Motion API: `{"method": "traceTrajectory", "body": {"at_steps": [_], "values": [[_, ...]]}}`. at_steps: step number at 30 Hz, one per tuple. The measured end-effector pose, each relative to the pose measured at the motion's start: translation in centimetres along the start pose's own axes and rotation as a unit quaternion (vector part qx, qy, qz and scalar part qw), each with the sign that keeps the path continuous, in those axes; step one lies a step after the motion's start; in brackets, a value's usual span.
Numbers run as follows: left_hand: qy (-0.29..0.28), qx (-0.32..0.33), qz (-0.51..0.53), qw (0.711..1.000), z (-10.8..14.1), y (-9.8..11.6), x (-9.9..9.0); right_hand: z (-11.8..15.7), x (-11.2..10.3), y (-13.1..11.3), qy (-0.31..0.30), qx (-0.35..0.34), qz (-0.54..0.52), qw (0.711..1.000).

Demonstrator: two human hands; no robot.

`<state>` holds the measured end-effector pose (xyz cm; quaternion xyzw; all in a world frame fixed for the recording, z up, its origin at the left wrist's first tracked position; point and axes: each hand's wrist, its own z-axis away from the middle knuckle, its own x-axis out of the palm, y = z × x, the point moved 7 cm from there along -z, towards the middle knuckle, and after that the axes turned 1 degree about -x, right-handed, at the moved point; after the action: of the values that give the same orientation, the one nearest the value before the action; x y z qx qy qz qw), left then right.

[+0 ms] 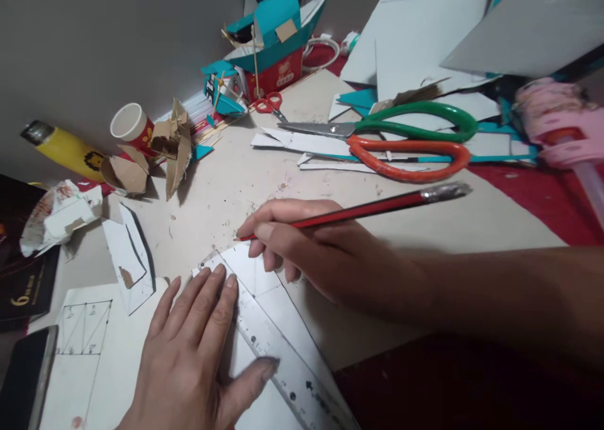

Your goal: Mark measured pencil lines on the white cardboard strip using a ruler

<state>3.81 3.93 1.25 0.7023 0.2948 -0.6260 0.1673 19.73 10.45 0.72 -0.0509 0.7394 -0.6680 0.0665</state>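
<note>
My right hand (306, 241) is closed round a red and black pencil (358, 214), its tip close to the top edge of a white card piece (255, 273). On that card lies a clear ruler (268, 339), set at a slant. My left hand (193, 342) lies over the ruler with fingers stretched out, pressing it against the card, and its thumb rests on the ruler's lower part. Faint pencil lines show on the card beside the ruler. Beyond my right hand are large scissors (352, 130) with one green and one orange handle.
At the back stands a teal card boat (283, 46) near small red scissors (270, 103). A paper cup (129, 128), yellow bottle (70, 150) and cardboard scraps (177, 147) are at the left. A notebook (113, 373) and phone (28, 376) lie front left. A pink glue gun (561, 125) is at right.
</note>
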Motion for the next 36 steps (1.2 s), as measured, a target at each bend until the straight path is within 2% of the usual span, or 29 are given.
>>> {"method": "traceTrajectory", "body": {"at_steps": [4,9,17,31,36], "values": [[0.01,0.015,-0.005,1.0,-0.2,0.1,-0.1,0.2,0.7,0.5,-0.034,0.019,-0.004,0.999],[0.021,0.017,-0.011,1.0,-0.3,0.2,-0.2,0.1,2.0,0.5,-0.078,-0.012,0.023,0.997],[0.026,0.015,-0.021,0.999,-0.2,0.4,-0.2,-0.3,2.7,1.1,-0.084,0.016,0.071,0.994],[0.051,-0.021,0.016,0.998,-0.1,0.3,-0.3,-0.4,3.3,2.4,-0.089,0.06,0.028,0.994],[0.047,-0.012,0.016,0.999,-0.1,0.4,-0.2,-0.5,3.6,2.3,-0.1,0.06,0.026,0.993]]}}
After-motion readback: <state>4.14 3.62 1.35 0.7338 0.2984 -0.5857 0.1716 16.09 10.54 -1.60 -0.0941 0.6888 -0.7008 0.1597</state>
